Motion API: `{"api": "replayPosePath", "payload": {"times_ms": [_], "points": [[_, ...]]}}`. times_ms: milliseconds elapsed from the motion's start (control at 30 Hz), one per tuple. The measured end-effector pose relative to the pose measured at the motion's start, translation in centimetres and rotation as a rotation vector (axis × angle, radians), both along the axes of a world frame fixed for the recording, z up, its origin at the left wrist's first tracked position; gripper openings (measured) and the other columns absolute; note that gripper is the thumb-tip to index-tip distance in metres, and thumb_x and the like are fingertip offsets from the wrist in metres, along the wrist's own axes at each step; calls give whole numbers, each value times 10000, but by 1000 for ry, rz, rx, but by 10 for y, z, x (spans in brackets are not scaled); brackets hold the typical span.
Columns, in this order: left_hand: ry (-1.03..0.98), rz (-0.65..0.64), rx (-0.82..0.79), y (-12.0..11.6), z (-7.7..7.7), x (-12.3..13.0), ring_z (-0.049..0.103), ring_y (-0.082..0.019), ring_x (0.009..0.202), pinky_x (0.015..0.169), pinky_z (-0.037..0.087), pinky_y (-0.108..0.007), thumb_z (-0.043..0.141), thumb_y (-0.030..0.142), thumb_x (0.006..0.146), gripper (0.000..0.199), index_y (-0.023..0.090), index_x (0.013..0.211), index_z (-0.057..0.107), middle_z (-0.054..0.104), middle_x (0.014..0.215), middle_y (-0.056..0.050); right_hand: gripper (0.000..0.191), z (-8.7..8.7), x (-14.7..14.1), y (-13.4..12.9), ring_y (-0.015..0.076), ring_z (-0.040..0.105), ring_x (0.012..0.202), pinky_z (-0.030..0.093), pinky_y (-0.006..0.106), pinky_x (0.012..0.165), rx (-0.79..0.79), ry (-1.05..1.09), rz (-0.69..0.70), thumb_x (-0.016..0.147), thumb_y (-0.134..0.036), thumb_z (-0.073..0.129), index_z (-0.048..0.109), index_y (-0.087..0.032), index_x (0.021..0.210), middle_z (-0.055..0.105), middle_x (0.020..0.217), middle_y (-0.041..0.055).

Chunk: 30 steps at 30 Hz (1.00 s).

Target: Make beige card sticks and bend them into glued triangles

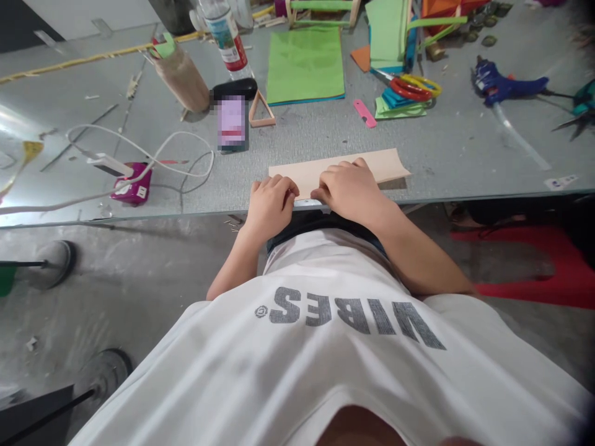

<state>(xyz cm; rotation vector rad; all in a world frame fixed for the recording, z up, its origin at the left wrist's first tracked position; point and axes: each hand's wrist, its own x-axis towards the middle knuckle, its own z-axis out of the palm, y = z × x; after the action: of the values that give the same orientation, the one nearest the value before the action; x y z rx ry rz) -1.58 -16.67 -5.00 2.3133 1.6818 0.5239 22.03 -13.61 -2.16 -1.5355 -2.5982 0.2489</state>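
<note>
A pale peach sheet of paper (pixel 383 164) lies along the table's front edge, its right end curling up slightly. My left hand (pixel 271 201) is closed at the left part of the sheet, thumb and fingers pinching its near edge. Beside it, a small gap away, my right hand (pixel 351 189) has its fingers curled over the middle of the sheet and pinches the same near edge. My fingers hide part of that edge, so I cannot tell how far it is folded.
Beyond the paper are a small triangular frame (pixel 263 121), a pink cutter (pixel 364 113), green paper sheets (pixel 304 65) and scissors (pixel 411 88). A blue glue gun (pixel 504 83) lies right. On the left are a purple plug adapter (pixel 134 184) with a white cable and a bottle (pixel 227 40).
</note>
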Motion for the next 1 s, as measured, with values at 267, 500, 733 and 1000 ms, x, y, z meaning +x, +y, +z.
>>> {"api": "replayPosePath", "payload": {"times_ms": [267, 500, 733, 1000], "points": [[-16, -5, -9, 1, 0, -2, 737, -371, 1218, 1088, 467, -550, 582, 148, 1089, 174, 287, 1099, 686, 818, 1188, -102, 288, -8, 28, 2, 384, 721, 1220, 379, 542, 1109, 48, 43, -50, 1220, -377, 648, 852, -231, 1080, 896, 1185, 149], [-21, -8, -15, 1, 2, -2, 749, -365, 1201, 1095, 479, -552, 572, 161, 1096, 164, 284, 1086, 680, 816, 1170, -103, 286, -12, 41, 2, 380, 719, 1203, 390, 529, 1099, 67, 80, -79, 1226, -382, 633, 825, -242, 1067, 876, 1178, 139], [-21, -9, -11, 2, 0, -4, 753, -360, 1211, 1101, 480, -547, 585, 161, 1090, 156, 287, 1089, 677, 819, 1164, -95, 332, -7, 65, -1, 373, 728, 1248, 409, 518, 1108, 61, 98, 23, 1231, -345, 537, 836, -229, 1142, 862, 1223, 156], [3, -3, -24, 3, 2, -4, 761, -351, 1211, 1086, 475, -519, 578, 176, 1101, 143, 278, 1092, 677, 831, 1179, -96, 259, -12, 86, 5, 364, 736, 1231, 431, 502, 1095, 37, 121, 62, 1194, -380, 662, 828, -252, 1042, 868, 1181, 113]]}}
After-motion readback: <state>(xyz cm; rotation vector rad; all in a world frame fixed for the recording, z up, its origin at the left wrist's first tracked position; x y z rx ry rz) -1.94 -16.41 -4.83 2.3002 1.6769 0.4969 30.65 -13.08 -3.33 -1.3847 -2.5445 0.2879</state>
